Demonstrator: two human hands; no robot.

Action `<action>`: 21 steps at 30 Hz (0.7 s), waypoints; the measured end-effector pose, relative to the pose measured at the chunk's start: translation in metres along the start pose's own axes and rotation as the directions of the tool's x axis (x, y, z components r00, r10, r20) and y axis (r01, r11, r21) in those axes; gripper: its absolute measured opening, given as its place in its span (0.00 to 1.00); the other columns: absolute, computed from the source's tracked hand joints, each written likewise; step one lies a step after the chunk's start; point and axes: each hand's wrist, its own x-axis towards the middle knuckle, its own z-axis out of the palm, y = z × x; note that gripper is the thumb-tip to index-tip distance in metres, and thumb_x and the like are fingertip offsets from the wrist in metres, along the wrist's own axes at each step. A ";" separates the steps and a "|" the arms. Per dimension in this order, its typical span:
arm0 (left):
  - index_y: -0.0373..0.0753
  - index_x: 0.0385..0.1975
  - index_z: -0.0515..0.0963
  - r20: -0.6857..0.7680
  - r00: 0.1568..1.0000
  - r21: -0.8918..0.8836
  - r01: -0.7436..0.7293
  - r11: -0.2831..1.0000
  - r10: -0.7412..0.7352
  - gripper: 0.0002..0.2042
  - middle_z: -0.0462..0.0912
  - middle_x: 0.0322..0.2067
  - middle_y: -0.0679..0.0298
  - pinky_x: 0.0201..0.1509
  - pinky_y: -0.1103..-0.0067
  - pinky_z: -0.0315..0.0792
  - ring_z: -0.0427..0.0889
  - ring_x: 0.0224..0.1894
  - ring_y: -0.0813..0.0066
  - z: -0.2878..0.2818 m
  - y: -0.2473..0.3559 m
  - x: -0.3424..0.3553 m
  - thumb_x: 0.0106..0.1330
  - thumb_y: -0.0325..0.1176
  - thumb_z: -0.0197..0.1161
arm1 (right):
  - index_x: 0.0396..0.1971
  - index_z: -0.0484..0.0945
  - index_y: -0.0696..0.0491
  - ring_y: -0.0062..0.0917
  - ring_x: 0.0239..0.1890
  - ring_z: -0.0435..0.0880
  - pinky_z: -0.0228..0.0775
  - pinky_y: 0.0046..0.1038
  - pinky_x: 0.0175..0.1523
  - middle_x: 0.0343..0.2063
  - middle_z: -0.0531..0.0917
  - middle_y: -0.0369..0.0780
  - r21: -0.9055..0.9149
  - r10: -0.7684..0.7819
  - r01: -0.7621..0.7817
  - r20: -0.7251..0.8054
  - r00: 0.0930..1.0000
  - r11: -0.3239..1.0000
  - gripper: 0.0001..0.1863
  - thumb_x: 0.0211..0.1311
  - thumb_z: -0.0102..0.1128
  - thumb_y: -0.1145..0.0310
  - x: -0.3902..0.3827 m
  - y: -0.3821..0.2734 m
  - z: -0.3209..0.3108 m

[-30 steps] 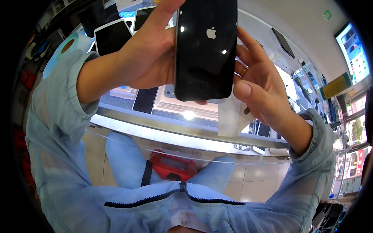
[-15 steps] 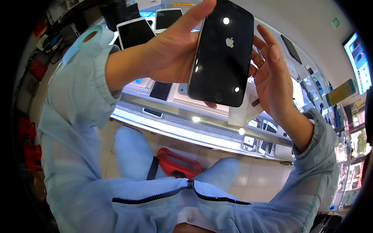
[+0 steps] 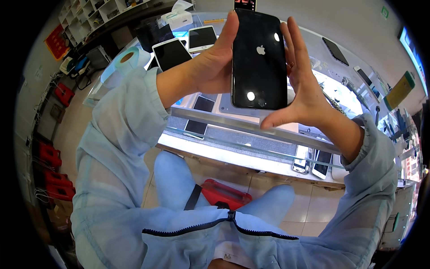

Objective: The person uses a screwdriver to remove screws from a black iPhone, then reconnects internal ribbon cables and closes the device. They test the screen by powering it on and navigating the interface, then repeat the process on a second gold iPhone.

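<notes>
A black smartphone [image 3: 259, 74] is held up above the counter, its dark screen lit with a small white logo. My left hand [image 3: 212, 67] grips it by the left edge, thumb along the upper side and the other fingers hidden behind. On the other side, my right hand [image 3: 309, 101] has two fingers stretched upward along the phone's right edge. Its thumb sticks out, apart from the others, near the lower right corner. Whether the right fingers bear any of the phone's weight is hidden.
Two white tablets [image 3: 172, 54] lie beyond my left wrist, near a light-blue roll [image 3: 127, 57] and a tissue box [image 3: 178, 19]. Another dark phone [image 3: 335, 51] rests at the far right. Several phones [image 3: 322, 163] sit on the glass counter's lower shelf. A red case [image 3: 226, 195] stands between my legs.
The phone now stands more upright and appears slightly smaller. My right hand has come against its right edge, with the thumb swung out below. The whole view has shifted.
</notes>
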 end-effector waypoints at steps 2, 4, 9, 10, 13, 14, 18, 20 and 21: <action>0.43 0.63 0.58 -0.085 0.996 0.041 -0.010 0.999 0.014 0.52 0.70 0.55 0.53 0.57 0.63 0.72 0.73 0.56 0.59 0.003 0.000 -0.001 0.45 0.81 0.37 | 0.69 0.31 0.50 0.42 0.69 0.51 0.55 0.39 0.66 0.68 0.39 0.52 -0.125 0.024 -0.026 -0.015 1.000 0.992 0.76 0.24 0.82 0.50 -0.005 0.002 0.001; 0.44 0.66 0.53 -0.060 0.998 0.000 0.017 1.000 -0.016 0.53 0.63 0.60 0.52 0.61 0.63 0.67 0.67 0.61 0.60 -0.003 -0.003 -0.002 0.45 0.81 0.34 | 0.69 0.32 0.48 0.43 0.68 0.53 0.59 0.40 0.64 0.69 0.41 0.51 -0.207 0.084 -0.096 -0.065 0.994 0.974 0.75 0.25 0.83 0.52 -0.008 0.000 0.005; 0.44 0.64 0.56 0.206 0.979 -0.218 0.049 0.975 -0.003 0.49 0.65 0.60 0.55 0.63 0.67 0.65 0.67 0.61 0.64 -0.010 -0.002 0.001 0.50 0.78 0.35 | 0.68 0.35 0.48 0.44 0.66 0.59 0.63 0.40 0.62 0.68 0.45 0.50 -0.242 0.013 -0.020 -0.032 0.999 0.970 0.70 0.30 0.81 0.54 -0.007 0.005 0.009; 0.44 0.64 0.56 0.126 0.992 -0.189 0.035 0.981 -0.011 0.49 0.67 0.58 0.55 0.63 0.66 0.66 0.68 0.61 0.63 -0.005 0.002 0.002 0.49 0.78 0.36 | 0.68 0.38 0.48 0.44 0.65 0.60 0.64 0.40 0.62 0.68 0.46 0.50 -0.266 -0.026 0.016 -0.031 0.999 0.964 0.67 0.32 0.80 0.55 -0.006 0.006 0.009; 0.44 0.64 0.56 0.077 0.996 -0.211 -0.036 0.977 0.053 0.49 0.68 0.57 0.53 0.62 0.63 0.66 0.69 0.59 0.59 -0.017 0.002 -0.002 0.48 0.78 0.37 | 0.68 0.34 0.56 0.42 0.63 0.62 0.65 0.39 0.58 0.66 0.48 0.51 -0.238 -0.126 0.138 0.063 0.990 0.962 0.64 0.41 0.77 0.57 0.002 0.006 -0.004; 0.44 0.64 0.57 0.097 0.993 -0.303 -0.036 0.952 0.068 0.49 0.69 0.56 0.51 0.62 0.59 0.65 0.69 0.59 0.53 -0.004 0.009 -0.003 0.49 0.78 0.36 | 0.68 0.33 0.56 0.43 0.64 0.59 0.62 0.41 0.60 0.66 0.47 0.52 -0.201 -0.165 0.174 0.063 0.984 0.964 0.65 0.40 0.77 0.53 0.001 0.019 -0.006; 0.49 0.65 0.58 0.332 0.925 -0.359 -0.055 0.932 0.183 0.51 0.63 0.61 0.48 0.59 0.48 0.63 0.67 0.60 0.47 -0.017 0.024 -0.014 0.45 0.82 0.37 | 0.68 0.37 0.56 0.48 0.65 0.57 0.57 0.45 0.63 0.67 0.45 0.54 -0.381 -0.150 0.164 0.067 0.986 0.910 0.61 0.44 0.71 0.45 0.000 0.026 -0.024; 0.40 0.67 0.47 0.243 0.960 -0.355 -0.043 0.934 0.136 0.55 0.57 0.62 0.42 0.61 0.53 0.63 0.64 0.61 0.44 -0.002 0.032 -0.043 0.46 0.80 0.39 | 0.67 0.41 0.55 0.49 0.64 0.58 0.56 0.44 0.63 0.66 0.47 0.55 -0.548 -0.179 0.206 0.104 0.978 0.811 0.58 0.45 0.71 0.47 0.002 0.025 -0.040; 0.40 0.68 0.47 0.175 0.978 -0.383 -0.042 0.923 0.117 0.55 0.56 0.62 0.40 0.60 0.50 0.63 0.64 0.60 0.41 0.008 0.032 -0.056 0.47 0.80 0.41 | 0.67 0.42 0.55 0.50 0.64 0.58 0.56 0.44 0.63 0.65 0.48 0.55 -0.619 -0.219 0.241 0.112 0.969 0.747 0.57 0.45 0.70 0.47 0.003 0.023 -0.044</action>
